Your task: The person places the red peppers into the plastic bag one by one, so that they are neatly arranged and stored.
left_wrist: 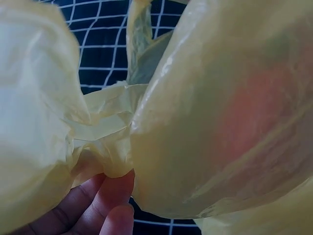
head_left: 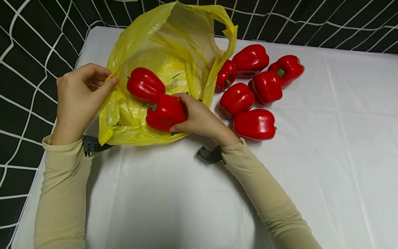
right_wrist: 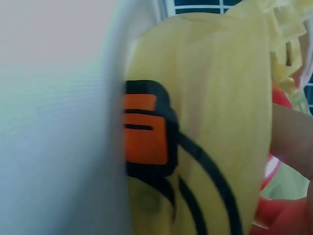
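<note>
A yellow plastic bag (head_left: 161, 45) lies with its mouth spread wide on the white table. My left hand (head_left: 82, 93) pinches the bag's left edge between thumb and fingers; the left wrist view shows the fingertips (left_wrist: 117, 188) on the thin film. With my right hand (head_left: 199, 117) I grip a red bell pepper (head_left: 166, 112), green stem to the left, inside the bag's opening. Another red bell pepper (head_left: 145, 84) lies in the bag just beyond it. In the right wrist view the printed bag wall (right_wrist: 220, 98) hides most of the held pepper.
Several red bell peppers (head_left: 255, 124) sit in a cluster on the table right of the bag, some close against its side. White tablecloth (head_left: 342, 155) stretches to the right. Behind and to the left stands a dark surface with a white grid (head_left: 25, 86).
</note>
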`<state>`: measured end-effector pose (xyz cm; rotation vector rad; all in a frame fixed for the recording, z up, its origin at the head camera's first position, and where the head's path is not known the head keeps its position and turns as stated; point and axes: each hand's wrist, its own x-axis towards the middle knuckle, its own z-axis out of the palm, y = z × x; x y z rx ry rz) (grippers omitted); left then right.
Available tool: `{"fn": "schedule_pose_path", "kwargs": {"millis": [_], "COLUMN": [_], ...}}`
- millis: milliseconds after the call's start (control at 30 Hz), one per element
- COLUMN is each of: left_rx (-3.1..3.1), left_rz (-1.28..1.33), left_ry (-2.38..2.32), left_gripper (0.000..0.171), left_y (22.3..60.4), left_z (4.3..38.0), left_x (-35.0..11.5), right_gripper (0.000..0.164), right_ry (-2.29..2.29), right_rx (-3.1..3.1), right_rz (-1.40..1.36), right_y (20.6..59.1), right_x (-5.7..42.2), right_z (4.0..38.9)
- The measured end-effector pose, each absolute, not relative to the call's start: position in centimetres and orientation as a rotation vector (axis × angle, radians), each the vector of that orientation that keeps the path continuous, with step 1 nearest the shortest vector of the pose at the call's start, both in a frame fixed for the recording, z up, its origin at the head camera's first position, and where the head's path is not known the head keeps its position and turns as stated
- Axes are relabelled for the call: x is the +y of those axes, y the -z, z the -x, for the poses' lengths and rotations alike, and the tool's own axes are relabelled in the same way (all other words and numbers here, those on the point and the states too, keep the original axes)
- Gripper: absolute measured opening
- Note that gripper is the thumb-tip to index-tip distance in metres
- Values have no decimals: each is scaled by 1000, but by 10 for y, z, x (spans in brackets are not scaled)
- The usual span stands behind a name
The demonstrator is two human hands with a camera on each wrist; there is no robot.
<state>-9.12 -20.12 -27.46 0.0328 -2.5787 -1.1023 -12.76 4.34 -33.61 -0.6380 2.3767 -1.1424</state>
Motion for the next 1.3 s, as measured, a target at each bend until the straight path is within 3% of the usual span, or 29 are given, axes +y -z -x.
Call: {"fn": "schedule_pose_path", "kwargs": {"millis": [333, 667, 1300], "left_rx": [-2586, -2585, -2585], "left_rz": [-26, -33, -30], "left_ry": [1107, 1106, 1101], "left_gripper": [22, 22, 22], "left_y": [275, 276, 276], "left_z": [92, 91, 90], "left_x": [-200, -201, -200], "right_gripper": [75, 57, 54], "right_ry": [1355, 1438, 1424], "right_rx": [2351, 2370, 2340], "right_rz": [644, 591, 622], "right_y": [352, 357, 356], "right_x": [39, 35, 34], "right_z": [127, 125, 124]}}
